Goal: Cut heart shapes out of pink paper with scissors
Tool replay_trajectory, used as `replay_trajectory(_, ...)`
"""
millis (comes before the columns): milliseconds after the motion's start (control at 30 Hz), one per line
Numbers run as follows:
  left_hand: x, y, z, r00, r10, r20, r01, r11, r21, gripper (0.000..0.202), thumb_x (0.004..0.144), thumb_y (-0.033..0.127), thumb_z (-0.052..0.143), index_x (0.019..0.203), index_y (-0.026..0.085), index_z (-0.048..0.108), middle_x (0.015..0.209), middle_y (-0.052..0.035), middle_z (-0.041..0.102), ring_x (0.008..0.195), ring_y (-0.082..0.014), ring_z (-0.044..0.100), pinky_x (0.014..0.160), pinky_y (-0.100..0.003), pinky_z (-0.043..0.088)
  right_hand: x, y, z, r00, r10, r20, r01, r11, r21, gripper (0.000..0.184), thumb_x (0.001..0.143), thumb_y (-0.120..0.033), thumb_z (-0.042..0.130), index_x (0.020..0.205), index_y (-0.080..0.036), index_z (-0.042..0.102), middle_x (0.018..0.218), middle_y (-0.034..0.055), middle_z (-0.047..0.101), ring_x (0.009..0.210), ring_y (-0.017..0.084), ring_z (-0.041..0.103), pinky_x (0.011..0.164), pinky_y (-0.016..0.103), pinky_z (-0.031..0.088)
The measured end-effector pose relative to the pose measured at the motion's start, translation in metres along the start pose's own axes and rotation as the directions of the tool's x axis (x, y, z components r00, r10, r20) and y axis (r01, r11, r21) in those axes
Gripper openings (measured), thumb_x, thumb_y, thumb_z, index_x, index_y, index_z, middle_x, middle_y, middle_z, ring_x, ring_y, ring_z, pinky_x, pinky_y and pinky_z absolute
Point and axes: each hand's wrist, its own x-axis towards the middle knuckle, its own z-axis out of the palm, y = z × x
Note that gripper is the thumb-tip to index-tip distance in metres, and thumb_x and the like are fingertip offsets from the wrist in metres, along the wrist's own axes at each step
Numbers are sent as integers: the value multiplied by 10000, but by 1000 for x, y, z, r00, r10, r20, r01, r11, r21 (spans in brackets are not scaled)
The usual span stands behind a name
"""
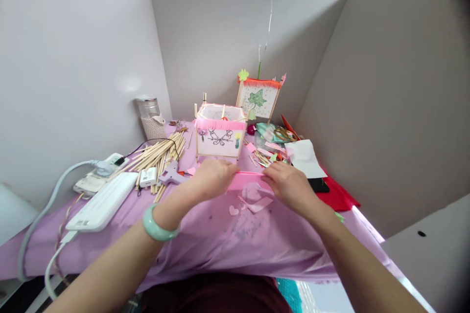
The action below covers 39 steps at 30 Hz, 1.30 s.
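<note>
My left hand (213, 178) and my right hand (288, 183) each pinch one end of a folded pink paper strip (246, 179), held level just above the purple tablecloth (220, 234). Both hands are closed on it. A green bangle (157, 225) rings my left wrist. Right behind the strip stands a square paper lantern (219, 132) with a pink fringe and a drawn butterfly. Pink paper scraps and a small heart (253, 201) lie under the strip.
A second lantern (260, 98) with orange fringe stands at the back. Wooden sticks (161, 154), a glue gun (172, 173), a white power strip (105, 200) and a jar (150, 117) lie left. Paper scraps, white sheet (304, 156) and red paper (338, 195) lie right. Grey partitions enclose the desk.
</note>
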Motion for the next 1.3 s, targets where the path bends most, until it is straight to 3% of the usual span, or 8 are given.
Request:
replay_trajectory(100, 6, -6, -26, 998, -45, 42, 52, 985, -167, 278, 890, 234, 419, 1010, 203, 668, 899, -52, 692, 819, -177, 612, 712, -270, 447, 9, 5, -29, 993, 54, 106, -79, 964, 253, 198, 913, -255, 486, 782, -178, 613, 817, 36, 638, 750, 156, 551, 624, 255, 337)
replay_trajectory(167, 9, -11, -30, 990, -52, 133, 88, 956, -279, 268, 864, 230, 432, 955, 208, 683, 876, -24, 694, 778, -153, 602, 664, -239, 429, 11, 7, -34, 959, 11, 282, -129, 906, 404, 235, 905, -301, 478, 747, -181, 602, 735, 10, 613, 675, 136, 524, 577, 242, 325)
replay_trajectory(233, 12, -15, -21, 963, -41, 268, 136, 929, -345, 250, 819, 215, 462, 914, 198, 692, 823, -9, 690, 712, -134, 586, 610, -219, 406, 11, 10, -25, 895, -64, 442, -184, 849, 496, 248, 887, -335, 487, 737, -179, 608, 696, -3, 595, 638, 127, 504, 540, 235, 309)
replay_trajectory(333, 14, -20, 5, 889, -88, 450, 264, 900, -346, 277, 777, 185, 461, 924, 186, 696, 737, -6, 675, 609, -121, 555, 544, -213, 378, 7, 11, 8, 854, -64, 516, -244, 827, 507, 227, 861, -321, 500, 742, -170, 621, 706, 4, 605, 630, 127, 495, 528, 233, 308)
replay_trajectory(567, 17, -24, 31, 849, -139, 510, 271, 943, -194, 298, 682, 137, 511, 913, 181, 693, 721, -28, 681, 620, -154, 580, 542, -235, 374, -5, 16, 55, 930, -11, 367, -148, 904, 401, 186, 887, -274, 491, 851, -181, 649, 865, 59, 675, 778, 174, 582, 662, 249, 376)
replay_trajectory(767, 10, -22, 40, 931, -164, 328, 189, 981, -48, 217, 720, 137, 523, 854, 199, 682, 819, -50, 689, 770, -199, 609, 642, -272, 410, -19, 16, 68, 991, -93, 95, 62, 956, 286, 157, 914, -211, 497, 897, -158, 644, 898, 73, 630, 853, 181, 556, 751, 270, 405)
replay_trajectory(933, -6, -15, 55, 982, -85, 171, 82, 996, 26, 205, 797, 112, 470, 862, 156, 660, 860, -103, 651, 825, -228, 592, 704, -332, 430, -31, 13, 70, 964, -242, -108, 255, 959, 121, 200, 937, -166, 454, 862, -150, 639, 826, 73, 599, 791, 180, 501, 718, 280, 383)
replay_trajectory(1300, -37, -10, 66, 990, 41, 137, -59, 990, 130, 186, 896, 181, 461, 906, 150, 645, 924, -111, 571, 914, -247, 480, 752, -371, 400, -41, 13, 69, 937, -344, -67, 346, 938, 23, 219, 958, -188, 458, 985, -191, 676, 868, 60, 620, 819, 178, 481, 732, 297, 350)
